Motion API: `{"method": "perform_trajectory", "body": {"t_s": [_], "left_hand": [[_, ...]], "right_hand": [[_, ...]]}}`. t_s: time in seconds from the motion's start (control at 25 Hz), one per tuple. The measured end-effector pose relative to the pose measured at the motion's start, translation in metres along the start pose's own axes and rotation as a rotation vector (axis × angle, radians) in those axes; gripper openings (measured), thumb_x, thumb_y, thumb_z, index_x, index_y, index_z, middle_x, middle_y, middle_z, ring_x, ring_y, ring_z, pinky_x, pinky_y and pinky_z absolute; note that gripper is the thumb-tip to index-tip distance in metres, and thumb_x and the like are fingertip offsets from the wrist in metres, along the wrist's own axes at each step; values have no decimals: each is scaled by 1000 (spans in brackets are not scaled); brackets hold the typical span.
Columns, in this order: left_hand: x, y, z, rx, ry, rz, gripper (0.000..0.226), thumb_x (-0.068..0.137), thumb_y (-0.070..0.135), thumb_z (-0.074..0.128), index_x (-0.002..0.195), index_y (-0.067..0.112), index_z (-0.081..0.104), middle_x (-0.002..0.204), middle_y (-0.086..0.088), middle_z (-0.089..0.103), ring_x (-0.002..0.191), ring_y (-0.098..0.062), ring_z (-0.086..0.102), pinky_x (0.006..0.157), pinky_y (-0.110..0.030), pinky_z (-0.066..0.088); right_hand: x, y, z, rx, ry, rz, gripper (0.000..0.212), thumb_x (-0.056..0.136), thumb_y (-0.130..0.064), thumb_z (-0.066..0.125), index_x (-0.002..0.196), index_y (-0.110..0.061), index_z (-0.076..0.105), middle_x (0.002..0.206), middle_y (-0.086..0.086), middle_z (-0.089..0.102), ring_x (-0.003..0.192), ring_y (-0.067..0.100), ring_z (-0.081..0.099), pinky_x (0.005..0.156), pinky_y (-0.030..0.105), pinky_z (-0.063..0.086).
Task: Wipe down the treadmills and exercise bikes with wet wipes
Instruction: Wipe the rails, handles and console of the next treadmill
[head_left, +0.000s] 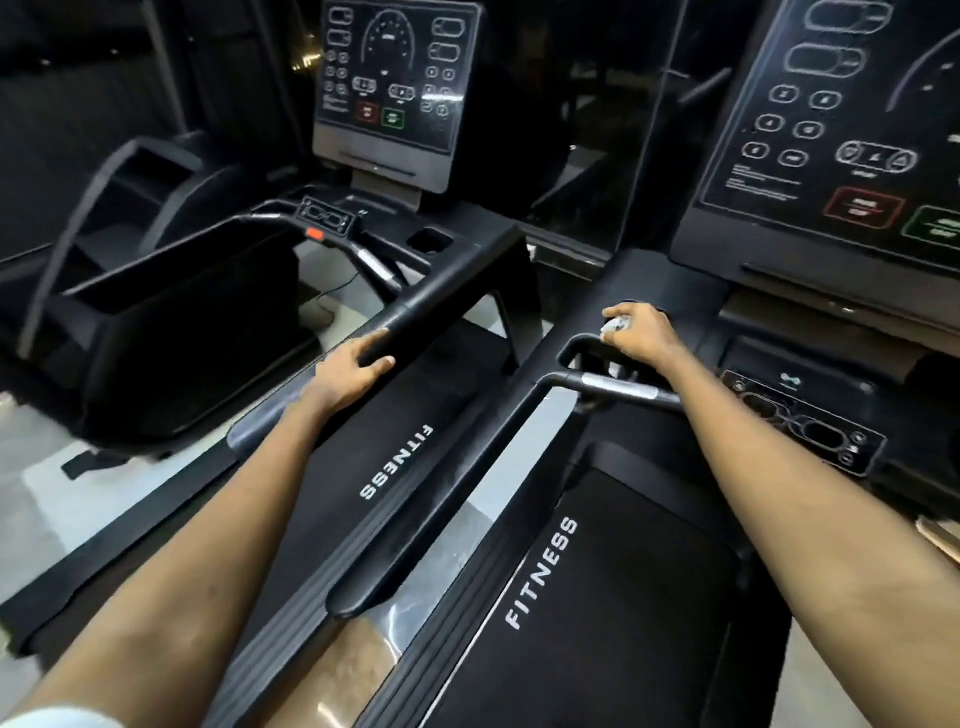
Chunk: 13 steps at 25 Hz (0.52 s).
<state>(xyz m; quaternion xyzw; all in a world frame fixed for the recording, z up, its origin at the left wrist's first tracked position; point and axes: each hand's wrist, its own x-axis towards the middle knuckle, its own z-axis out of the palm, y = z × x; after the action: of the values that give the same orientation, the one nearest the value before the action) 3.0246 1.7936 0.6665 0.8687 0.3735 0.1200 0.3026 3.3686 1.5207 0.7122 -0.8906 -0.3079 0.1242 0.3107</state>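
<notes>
- the left arm stretches forward, bare to the elbow, and the left grip (353, 366) lies on the near end of the black handrail (436, 306) of the left treadmill (332, 499); its fingers curl over the top of the rail and the thumb sits on the near side.
- the right arm reaches forward over the belt of the right treadmill (623, 597), wrist bent slightly down.
- the right grip (644, 338) is closed round a crumpled white wet wipe (614, 326), knuckles up, and presses it on the black console tray (623, 280) at the edge of a recess.
- just below that hand runs a cross bar (618, 385) with a silver section.
- 2 dark control panels stand behind, 1 per machine; the nearer one (831, 130) is above the right hand.
</notes>
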Motion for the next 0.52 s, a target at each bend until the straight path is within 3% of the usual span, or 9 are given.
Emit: {"method": "perform_trajectory", "body": {"t_s": [0.08, 0.2, 0.36, 0.52], "left_hand": [[-21, -16, 12, 2, 10, -94, 69, 84, 68, 53, 147, 44, 44, 153, 8, 48, 144, -17, 40, 120, -51, 28], [-63, -31, 38, 13, 3, -219, 82, 75, 78, 45, 149, 41, 44, 154, 6, 47, 144, -17, 39, 118, -54, 29], [-120, -28, 80, -15, -4, -391, 82, 75, 77, 48, 148, 39, 45, 154, -1, 46, 144, -21, 39, 119, -51, 29], [-176, -27, 119, 11, -41, -513, 61, 92, 66, 51, 144, 33, 53, 151, 0, 50, 142, -22, 42, 118, -53, 29]], "right_hand": [[11, -1, 23, 6, -93, -41, 41, 83, -17, 71, 124, -17, 70, 118, 5, 71, 111, 21, 65, 90, 23, 45], [15, -3, 62, -8, -254, -124, 36, 87, -12, 61, 122, -18, 70, 117, 6, 72, 104, 20, 66, 82, 19, 41], [0, -13, 115, -79, -429, -309, 40, 91, -2, 49, 126, -12, 68, 132, 11, 62, 123, 27, 58, 98, 23, 42], [-29, -12, 166, -147, -543, -541, 37, 95, -4, 47, 128, -7, 65, 131, 15, 59, 123, 30, 58, 108, 31, 39]]}}
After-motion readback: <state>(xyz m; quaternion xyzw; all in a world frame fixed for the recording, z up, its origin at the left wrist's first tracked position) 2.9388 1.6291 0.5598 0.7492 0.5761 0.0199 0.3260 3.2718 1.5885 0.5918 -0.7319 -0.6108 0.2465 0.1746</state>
